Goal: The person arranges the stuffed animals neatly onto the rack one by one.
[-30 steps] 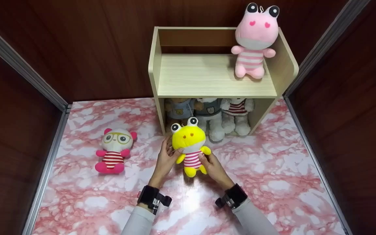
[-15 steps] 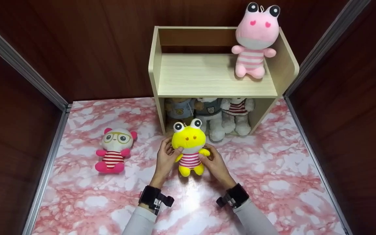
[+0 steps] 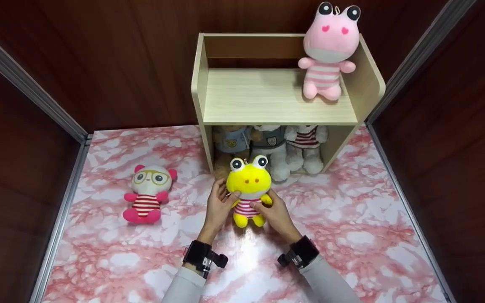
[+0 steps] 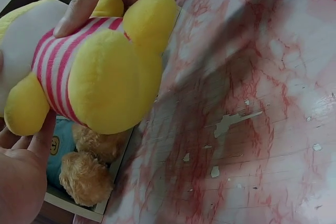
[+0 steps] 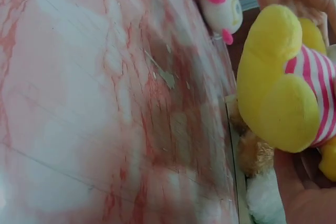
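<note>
Both hands hold a yellow plush frog (image 3: 248, 181) in front of the shelf, its face up toward the head camera. Its eyes bulge, and its body is striped pink and white. My left hand (image 3: 218, 210) grips it at the head and arm on the left, thumb by the chin. On the other side my right hand (image 3: 278, 214) holds the body, its thumb lying on the stripes. From below, the left wrist view shows the frog's round yellow feet (image 4: 107, 82) hanging over the floor. Fingers behind the toy are partly hidden.
A pale wooden shelf (image 3: 280, 97) stands behind, with a large pink plush frog (image 3: 329, 46) on its upper right. Several plush bears (image 3: 270, 147) sit in the lower compartment. A pink-and-white plush panda (image 3: 145, 198) lies left on the marbled floor (image 3: 112, 261). Dark walls (image 3: 457, 126) enclose the space.
The yellow frog has swung from a slight lean to nearly upright and shifted a little right, both hands still holding it. The other toys stay where they were.
</note>
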A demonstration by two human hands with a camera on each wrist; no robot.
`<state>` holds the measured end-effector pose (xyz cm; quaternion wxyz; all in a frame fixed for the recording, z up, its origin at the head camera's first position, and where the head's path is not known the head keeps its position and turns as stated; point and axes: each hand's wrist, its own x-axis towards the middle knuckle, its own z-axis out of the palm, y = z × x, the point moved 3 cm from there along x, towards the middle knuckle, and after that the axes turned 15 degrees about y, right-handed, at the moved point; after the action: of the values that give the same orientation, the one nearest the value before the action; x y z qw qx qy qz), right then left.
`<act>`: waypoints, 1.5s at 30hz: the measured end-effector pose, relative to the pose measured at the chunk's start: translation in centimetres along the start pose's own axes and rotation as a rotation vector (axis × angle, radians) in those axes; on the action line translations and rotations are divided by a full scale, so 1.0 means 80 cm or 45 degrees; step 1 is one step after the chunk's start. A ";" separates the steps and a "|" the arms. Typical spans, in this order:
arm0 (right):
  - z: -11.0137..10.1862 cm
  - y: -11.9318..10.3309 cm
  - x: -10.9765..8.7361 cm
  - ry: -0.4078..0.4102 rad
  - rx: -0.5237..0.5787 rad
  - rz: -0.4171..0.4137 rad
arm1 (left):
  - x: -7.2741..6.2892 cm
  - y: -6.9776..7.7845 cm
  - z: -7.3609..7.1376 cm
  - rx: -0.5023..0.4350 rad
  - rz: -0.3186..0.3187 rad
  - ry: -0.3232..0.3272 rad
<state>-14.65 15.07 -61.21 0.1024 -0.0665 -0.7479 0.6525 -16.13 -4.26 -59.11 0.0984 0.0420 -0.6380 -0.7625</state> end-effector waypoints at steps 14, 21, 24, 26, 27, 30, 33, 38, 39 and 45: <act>-0.044 -0.068 0.023 0.155 0.045 -0.123 | -0.004 -0.015 -0.034 -0.015 0.026 -0.015; -0.069 -0.129 0.039 0.149 0.116 -0.301 | -0.006 -0.016 -0.047 0.022 0.048 0.019; -0.077 -0.154 0.047 0.156 0.124 -0.377 | -0.005 -0.016 -0.052 0.059 0.099 0.021; -0.081 -0.169 0.054 0.164 0.136 -0.437 | -0.005 -0.017 -0.054 0.069 0.119 0.019; -0.083 -0.176 0.058 0.169 0.142 -0.465 | -0.004 -0.018 -0.055 0.071 0.126 0.017; -0.087 -0.196 0.072 0.206 0.154 -0.558 | -0.004 -0.019 -0.058 0.077 0.127 0.015; -0.090 -0.213 0.087 0.246 0.156 -0.634 | -0.005 -0.021 -0.060 0.084 0.113 0.023; -0.094 -0.243 0.114 0.276 0.156 -0.679 | -0.006 -0.023 -0.063 0.092 0.104 0.035; -0.094 -0.249 0.120 0.274 0.163 -0.674 | -0.006 -0.024 -0.063 0.088 0.103 0.035; -0.091 -0.279 0.149 0.293 0.187 -0.589 | -0.007 -0.025 -0.064 0.089 0.103 0.048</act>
<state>-23.66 21.77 -37.44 0.3377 0.0398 -0.6774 0.6523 -14.79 -8.71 -62.05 0.1396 0.0341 -0.6636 -0.7342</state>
